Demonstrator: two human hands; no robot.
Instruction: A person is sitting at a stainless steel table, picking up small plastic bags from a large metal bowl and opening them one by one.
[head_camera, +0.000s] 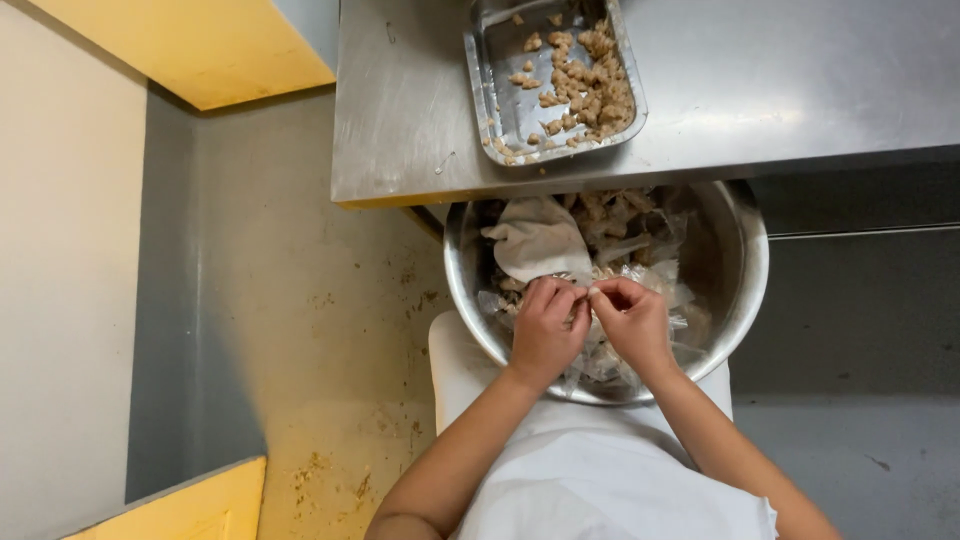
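Stainless steel framed the scene: one large round bowl (745, 290) sat low, partly under a steel table (780, 90), where one rectangular tray (487, 90) held brown meat pieces (590, 85). Over the bowl, the left hand (545, 330) and right hand (632, 325) met fingertip to fingertip, both pinched shut on a small clear plastic wrapper (588, 296) lying directly between them, equally near each. More crumpled wrappers (640, 275) and a white cloth (535, 245) filled the bowl.

Tray (490, 75) top cut off by edge; bowl (745, 270) rim under table (760, 90).
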